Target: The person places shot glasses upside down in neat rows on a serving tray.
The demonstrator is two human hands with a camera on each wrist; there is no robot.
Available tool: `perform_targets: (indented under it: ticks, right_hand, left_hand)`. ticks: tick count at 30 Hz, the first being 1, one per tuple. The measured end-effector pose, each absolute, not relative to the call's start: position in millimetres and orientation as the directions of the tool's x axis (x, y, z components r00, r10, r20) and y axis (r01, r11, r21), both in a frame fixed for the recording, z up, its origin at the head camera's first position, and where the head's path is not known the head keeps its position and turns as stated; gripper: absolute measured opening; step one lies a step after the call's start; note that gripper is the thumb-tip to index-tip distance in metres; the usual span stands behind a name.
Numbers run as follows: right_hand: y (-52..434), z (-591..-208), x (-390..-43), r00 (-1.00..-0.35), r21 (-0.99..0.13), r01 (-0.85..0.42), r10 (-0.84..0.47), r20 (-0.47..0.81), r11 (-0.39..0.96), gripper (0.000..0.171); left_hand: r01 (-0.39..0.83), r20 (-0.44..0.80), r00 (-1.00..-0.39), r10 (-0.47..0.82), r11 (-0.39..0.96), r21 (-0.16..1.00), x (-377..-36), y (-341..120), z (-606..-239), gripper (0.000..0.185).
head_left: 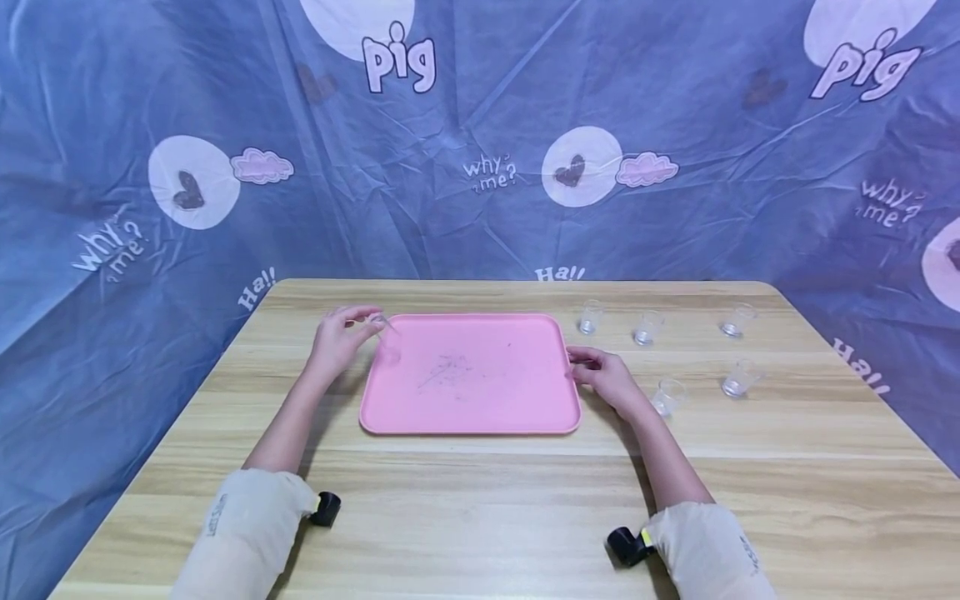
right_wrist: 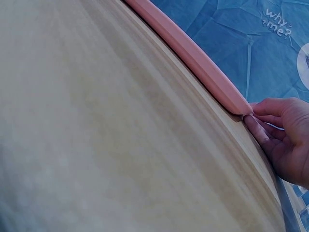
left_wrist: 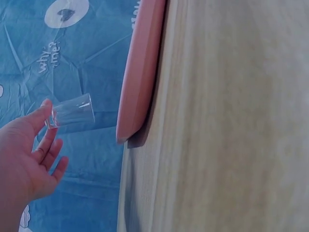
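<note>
Our left hand (head_left: 339,337) pinching a clear cup (head_left: 384,325) over the pink tray's (head_left: 480,417) far-left corner, our right hand (head_left: 604,375) gripping its right rim

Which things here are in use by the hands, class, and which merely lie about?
In use:
- small clear cup, pinched by the left hand
- pink tray, its edge touched by the right hand

Lying about:
- five clear cups right of the tray
- wooden table
- blue printed backdrop
</note>
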State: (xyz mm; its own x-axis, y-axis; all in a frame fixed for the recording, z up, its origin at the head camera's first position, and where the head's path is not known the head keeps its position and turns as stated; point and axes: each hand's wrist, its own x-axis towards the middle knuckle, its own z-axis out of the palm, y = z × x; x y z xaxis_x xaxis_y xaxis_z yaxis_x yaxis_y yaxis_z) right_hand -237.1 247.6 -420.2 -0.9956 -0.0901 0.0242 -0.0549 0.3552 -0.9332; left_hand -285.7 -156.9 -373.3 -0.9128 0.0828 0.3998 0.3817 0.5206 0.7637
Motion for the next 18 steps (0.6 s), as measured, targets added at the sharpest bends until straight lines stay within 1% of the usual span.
perform_targets:
  ticks: [5,9,18]
  right_hand:
    - [246.7,-419.8,-236.1,-0.996,-0.931,-0.057,-0.086,0.027,0.361,0.043]
    - [246.2,-420.4,-235.9,-0.996,-0.932,-0.057,-0.085,0.028,0.359,0.043]
    - [248.0,-420.2,-235.9,-0.996,-0.928,-0.057,-0.082,0.028,0.369,0.043]
  left_hand:
    - [0.363,0.357,-0.927,0.115,0.519,0.774,-288.7,-153.4,-374.4,0.033]
    - [0.337,0.322,-0.938,0.124,0.532,0.776,-290.3,-151.3,-375.6,0.031]
    - [0.372,0.284,-0.928,0.240,0.632,0.679,-292.0,-150.9,-377.4,0.026]
